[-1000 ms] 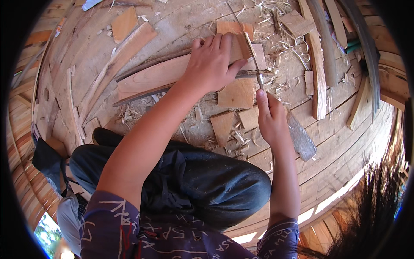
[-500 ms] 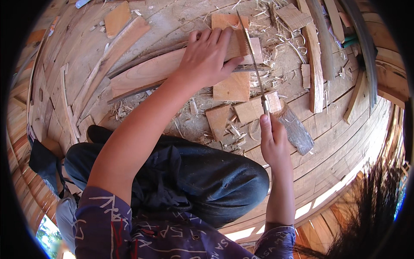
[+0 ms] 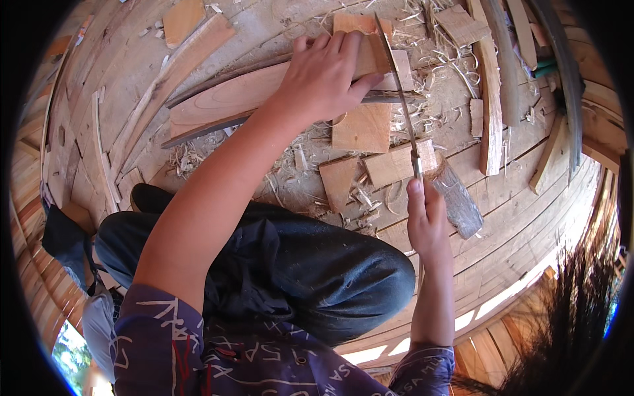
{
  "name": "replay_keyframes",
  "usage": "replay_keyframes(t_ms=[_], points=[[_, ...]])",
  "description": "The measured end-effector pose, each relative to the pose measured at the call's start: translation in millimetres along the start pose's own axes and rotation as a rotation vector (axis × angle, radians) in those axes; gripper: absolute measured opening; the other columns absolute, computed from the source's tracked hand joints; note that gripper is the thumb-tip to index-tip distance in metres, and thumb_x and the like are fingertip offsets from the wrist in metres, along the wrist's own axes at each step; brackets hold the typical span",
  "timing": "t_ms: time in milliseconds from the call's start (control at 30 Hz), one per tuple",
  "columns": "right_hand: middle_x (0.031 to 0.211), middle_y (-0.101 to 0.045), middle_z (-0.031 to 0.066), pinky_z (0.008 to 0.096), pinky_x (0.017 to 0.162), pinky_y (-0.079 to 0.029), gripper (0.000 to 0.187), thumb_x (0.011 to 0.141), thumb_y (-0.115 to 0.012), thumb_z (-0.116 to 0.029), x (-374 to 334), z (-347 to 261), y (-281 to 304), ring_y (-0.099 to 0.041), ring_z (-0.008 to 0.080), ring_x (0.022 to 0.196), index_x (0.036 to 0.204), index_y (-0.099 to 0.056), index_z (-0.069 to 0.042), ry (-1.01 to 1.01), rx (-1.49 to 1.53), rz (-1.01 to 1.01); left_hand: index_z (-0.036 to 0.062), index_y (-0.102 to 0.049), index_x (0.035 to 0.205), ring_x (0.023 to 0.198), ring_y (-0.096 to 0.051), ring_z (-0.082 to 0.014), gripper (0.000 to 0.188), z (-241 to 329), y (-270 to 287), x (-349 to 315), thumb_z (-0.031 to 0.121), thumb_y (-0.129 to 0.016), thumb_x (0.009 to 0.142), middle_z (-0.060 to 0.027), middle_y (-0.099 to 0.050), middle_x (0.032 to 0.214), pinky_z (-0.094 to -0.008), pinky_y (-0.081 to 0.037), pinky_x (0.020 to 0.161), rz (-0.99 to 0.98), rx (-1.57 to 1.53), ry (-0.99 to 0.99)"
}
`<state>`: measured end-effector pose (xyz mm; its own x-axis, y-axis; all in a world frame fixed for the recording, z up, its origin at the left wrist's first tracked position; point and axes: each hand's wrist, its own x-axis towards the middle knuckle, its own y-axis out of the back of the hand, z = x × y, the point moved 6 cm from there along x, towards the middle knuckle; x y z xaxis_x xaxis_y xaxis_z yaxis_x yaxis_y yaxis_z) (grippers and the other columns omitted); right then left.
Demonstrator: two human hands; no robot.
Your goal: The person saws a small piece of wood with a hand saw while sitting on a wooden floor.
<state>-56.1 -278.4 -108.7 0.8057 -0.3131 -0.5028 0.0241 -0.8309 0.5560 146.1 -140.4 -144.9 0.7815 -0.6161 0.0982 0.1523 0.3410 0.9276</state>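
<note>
My left hand (image 3: 327,72) presses a small wooden block (image 3: 374,56) down on a long plank (image 3: 218,105), fingers over its far side and thumb on the near side. In my right hand (image 3: 428,214) is the handle of a long knife (image 3: 404,99). Its narrow blade, seen nearly edge-on, points away from me and runs close past the right end of the block. Whether it touches the wood I cannot tell. Under the plank, a flat orange-brown board (image 3: 362,129) shows on the near side.
Wood shavings and offcuts litter the plank floor (image 3: 508,211). A short piece (image 3: 399,164) and a grey bark-covered log (image 3: 459,201) lie near my right hand. Long strips (image 3: 490,105) stretch along the right; another strip (image 3: 175,79) lies at the left. My bent knee (image 3: 376,284) is close.
The view has shifted slightly, so most floor things appear a little farther right. Both hands keep their holds, and the blade still lies beside the block's end.
</note>
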Motion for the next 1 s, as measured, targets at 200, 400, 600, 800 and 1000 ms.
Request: replay_keyframes(t_ms=[200,400,600,800,1000], points=[[0.057,-0.043,0.0163,0.0408,0.054,-0.038,0.051,0.103,-0.047,-0.04,-4,-7,1,-0.04,0.024,0.054,0.083,-0.053,0.006,0.027,0.041,-0.002,-0.0007,-0.047,0.129,0.111,-0.055,-0.0324,0.062,2,6,-7,0.047,-0.059,0.091,-0.0179,-0.059,0.114,-0.0482,-0.031,0.099,0.083,0.006,-0.074],[0.061,-0.05,0.0243,0.0436,0.059,-0.042,0.057,0.102,-0.046,-0.044,78,-41,-13,-0.045,0.0344,0.056,0.082,-0.056,0.008,0.138,0.032,0.069,-0.0003,-0.046,0.129,0.109,-0.056,-0.0323,0.063,10,4,-6,0.047,-0.061,0.089,-0.0175,-0.06,0.112,-0.0474,-0.032,0.098,0.086,-0.012,-0.065],[0.06,-0.046,0.0181,0.0413,0.058,-0.04,0.053,0.102,-0.046,-0.041,34,-14,-8,-0.042,0.0258,0.056,0.086,-0.056,0.008,0.031,0.01,0.023,0.0005,-0.048,0.127,0.107,-0.058,-0.0315,0.061,2,2,-2,0.048,-0.06,0.09,-0.0165,-0.061,0.111,-0.0471,-0.034,0.095,0.054,0.02,-0.001],[0.06,-0.04,0.006,0.0345,0.055,-0.034,0.047,0.104,-0.042,-0.039,-47,31,6,-0.037,0.0147,0.058,0.086,-0.053,0.002,-0.082,0.092,-0.038,0.0001,-0.047,0.129,0.109,-0.057,-0.0312,0.062,2,1,-6,0.047,-0.059,0.091,-0.0163,-0.061,0.113,-0.0487,-0.033,0.097,0.134,0.015,-0.044],[0.06,-0.039,-0.0028,0.0277,0.052,-0.029,0.054,0.105,-0.036,-0.046,31,-4,-6,-0.033,0.0085,0.056,0.074,-0.048,-0.004,0.065,0.06,-0.018,-0.0004,-0.047,0.129,0.11,-0.057,-0.0309,0.063,4,3,-5,0.047,-0.06,0.09,-0.0173,-0.06,0.114,-0.0474,-0.033,0.098,0.095,0.002,-0.039]])
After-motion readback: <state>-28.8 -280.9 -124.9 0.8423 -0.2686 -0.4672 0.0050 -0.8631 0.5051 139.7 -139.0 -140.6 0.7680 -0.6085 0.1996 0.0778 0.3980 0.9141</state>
